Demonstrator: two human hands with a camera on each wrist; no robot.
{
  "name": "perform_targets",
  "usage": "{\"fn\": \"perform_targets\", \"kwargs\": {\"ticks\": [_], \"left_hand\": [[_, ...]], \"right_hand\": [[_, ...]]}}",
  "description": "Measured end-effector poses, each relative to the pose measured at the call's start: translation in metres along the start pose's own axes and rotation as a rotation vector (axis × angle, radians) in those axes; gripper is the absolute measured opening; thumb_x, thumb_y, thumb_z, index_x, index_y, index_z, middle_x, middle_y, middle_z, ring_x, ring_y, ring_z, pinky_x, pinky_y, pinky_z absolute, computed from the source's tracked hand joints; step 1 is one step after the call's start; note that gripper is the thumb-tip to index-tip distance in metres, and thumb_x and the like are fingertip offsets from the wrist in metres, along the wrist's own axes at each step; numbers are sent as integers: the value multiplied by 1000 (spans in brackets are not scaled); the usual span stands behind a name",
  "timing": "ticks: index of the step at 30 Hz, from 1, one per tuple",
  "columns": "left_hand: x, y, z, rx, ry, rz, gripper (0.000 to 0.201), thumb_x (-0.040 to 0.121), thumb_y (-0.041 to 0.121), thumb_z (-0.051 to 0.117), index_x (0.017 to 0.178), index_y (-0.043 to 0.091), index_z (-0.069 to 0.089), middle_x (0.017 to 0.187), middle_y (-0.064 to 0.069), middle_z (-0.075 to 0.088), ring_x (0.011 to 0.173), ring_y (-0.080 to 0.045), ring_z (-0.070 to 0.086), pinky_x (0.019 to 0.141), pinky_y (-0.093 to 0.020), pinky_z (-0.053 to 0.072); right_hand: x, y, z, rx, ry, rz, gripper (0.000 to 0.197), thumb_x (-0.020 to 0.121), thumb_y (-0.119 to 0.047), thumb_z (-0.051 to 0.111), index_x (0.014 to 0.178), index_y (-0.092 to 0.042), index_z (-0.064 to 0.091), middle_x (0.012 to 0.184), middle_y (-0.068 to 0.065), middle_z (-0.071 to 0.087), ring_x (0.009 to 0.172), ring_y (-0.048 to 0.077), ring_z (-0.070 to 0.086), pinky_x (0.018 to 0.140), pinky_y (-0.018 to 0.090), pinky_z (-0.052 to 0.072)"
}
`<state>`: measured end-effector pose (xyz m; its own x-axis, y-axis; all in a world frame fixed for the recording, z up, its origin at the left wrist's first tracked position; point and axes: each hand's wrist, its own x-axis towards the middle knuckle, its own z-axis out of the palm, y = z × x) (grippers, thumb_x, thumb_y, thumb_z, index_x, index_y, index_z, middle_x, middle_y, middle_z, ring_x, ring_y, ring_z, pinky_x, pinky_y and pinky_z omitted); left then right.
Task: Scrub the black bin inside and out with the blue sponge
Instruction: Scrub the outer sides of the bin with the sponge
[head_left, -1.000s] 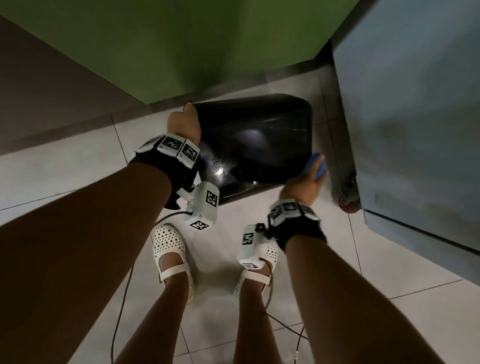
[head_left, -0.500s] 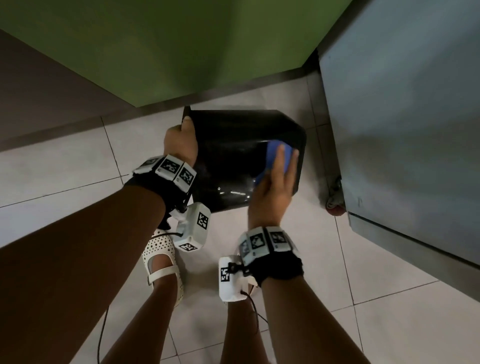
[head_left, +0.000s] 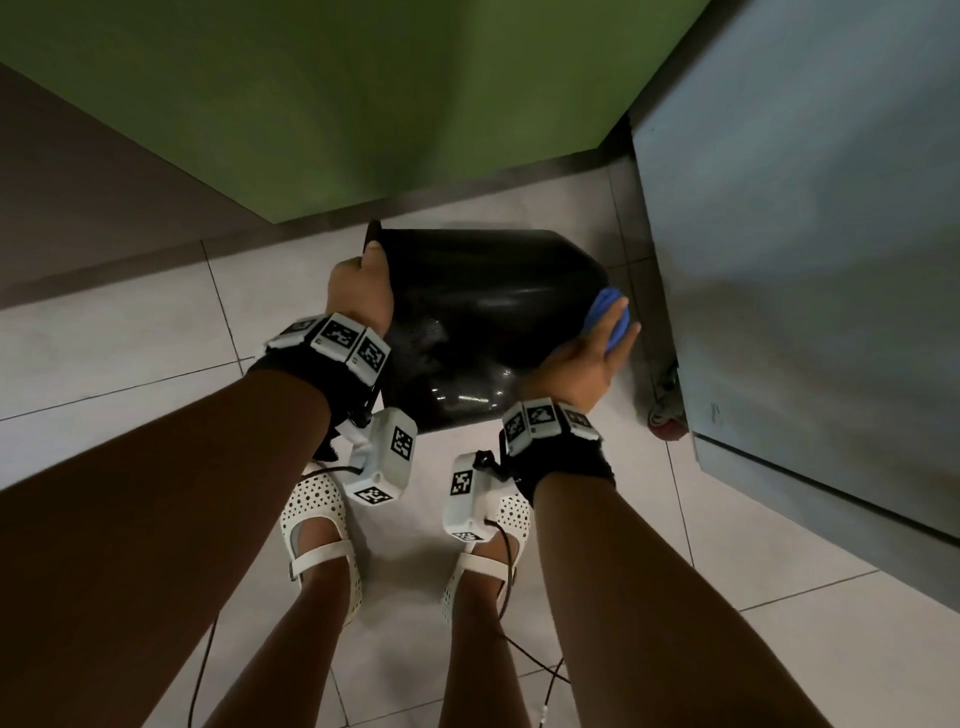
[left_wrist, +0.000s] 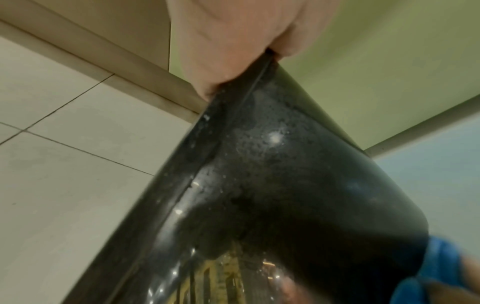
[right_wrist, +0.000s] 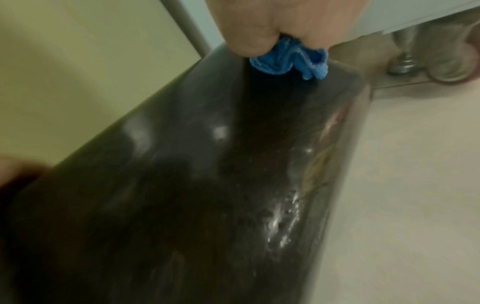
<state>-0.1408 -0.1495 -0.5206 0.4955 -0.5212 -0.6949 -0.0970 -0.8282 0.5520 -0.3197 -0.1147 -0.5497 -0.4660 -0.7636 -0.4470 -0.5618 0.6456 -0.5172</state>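
A glossy black bin (head_left: 483, 322) is held tipped on its side above the tiled floor, its wet outer wall facing me. My left hand (head_left: 361, 288) grips the bin's rim at the left, thumb on the outside; the left wrist view shows the same grip on the bin (left_wrist: 272, 185). My right hand (head_left: 597, 348) holds the blue sponge (head_left: 610, 317) pressed against the bin's right end. Seen from the right wrist, the sponge (right_wrist: 291, 63) is bunched under my fingers on the dark bin (right_wrist: 194, 185). The bin's inside is hidden.
A green wall (head_left: 363, 104) stands behind the bin. A grey-blue cabinet (head_left: 805, 260) on a castor wheel (head_left: 665, 421) is close on the right. My feet in white shoes (head_left: 317, 525) stand on the pale tiles, with cables trailing beside them.
My right hand slid the sponge from the bin's near wall out to its right end. The bin's tilt has shifted in my left hand, which kept its grip on the rim.
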Motion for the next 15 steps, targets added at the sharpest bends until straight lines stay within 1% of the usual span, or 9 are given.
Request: {"fn": "perform_targets", "kwargs": {"ticks": [2, 3, 4, 5, 7, 10, 12, 14, 15], "left_hand": [[-2, -2, -1, -40, 10, -20, 43, 97, 34, 35, 60, 16, 45, 64, -1, 46, 65, -20, 44, 63, -29, 36], [-3, -2, -2, -47, 18, -17, 43, 97, 35, 35, 60, 16, 46, 65, -1, 47, 68, -21, 46, 66, -30, 36], [-3, -3, -4, -45, 17, -7, 43, 97, 35, 34, 61, 16, 46, 67, -1, 48, 69, -20, 47, 66, -30, 37], [-3, -3, -7, -41, 13, 12, 42, 97, 34, 33, 61, 17, 45, 69, -2, 50, 69, -20, 47, 65, -29, 37], [-3, -5, -12, -31, -4, 35, 40, 97, 33, 32, 63, 19, 46, 76, -5, 52, 76, -21, 48, 67, -29, 38], [-10, -12, -16, -27, -32, 64, 35, 97, 32, 33, 72, 15, 52, 82, -8, 52, 82, -20, 49, 72, -31, 38], [-20, -20, -17, -23, -49, 115, 33, 98, 30, 34, 91, 9, 59, 90, -7, 55, 87, -19, 50, 77, -28, 39], [-31, -30, -18, -32, -49, 169, 35, 99, 27, 33, 110, 5, 57, 101, -5, 57, 93, -16, 51, 84, -25, 37], [-36, -34, -20, -48, -44, 180, 32, 99, 24, 33, 111, 5, 56, 100, -4, 57, 91, -14, 51, 83, -24, 38]], "right_hand": [[7, 16, -6, 23, -9, 218, 45, 101, -25, 33, 145, -28, 23, 151, -1, 28, 134, 22, 34, 100, 31, 37], [10, 30, -8, 45, -70, 313, 41, 100, -29, 36, 140, -24, 35, 139, 0, 45, 118, 17, 49, 86, 26, 43], [12, 48, -9, 43, -136, 319, 35, 99, -32, 39, 132, -22, 46, 120, 1, 56, 94, 13, 56, 71, 22, 42], [9, 62, -9, 31, -189, 322, 29, 98, -36, 39, 119, -24, 55, 98, 2, 57, 71, 12, 50, 59, 22, 38], [0, 91, -1, -62, -217, 307, 30, 95, -48, 36, 102, -33, 61, 75, 4, 51, 52, 14, 38, 55, 28, 35], [-4, 113, 3, -50, -94, 251, 43, 82, -60, 31, 120, -49, 47, 95, 1, 58, 69, 10, 53, 76, 27, 46], [-5, 100, -5, 117, -13, 228, 46, 86, -46, 33, 132, -48, 35, 114, 1, 58, 88, -1, 57, 89, 35, 52], [-10, 68, -19, 209, 104, 149, 50, 91, -32, 37, 139, -43, 28, 136, 9, 49, 116, 17, 54, 103, 41, 43], [-12, 51, -25, 233, 136, 80, 51, 94, -22, 39, 143, -35, 28, 145, 9, 39, 128, 23, 44, 109, 35, 34]]}}
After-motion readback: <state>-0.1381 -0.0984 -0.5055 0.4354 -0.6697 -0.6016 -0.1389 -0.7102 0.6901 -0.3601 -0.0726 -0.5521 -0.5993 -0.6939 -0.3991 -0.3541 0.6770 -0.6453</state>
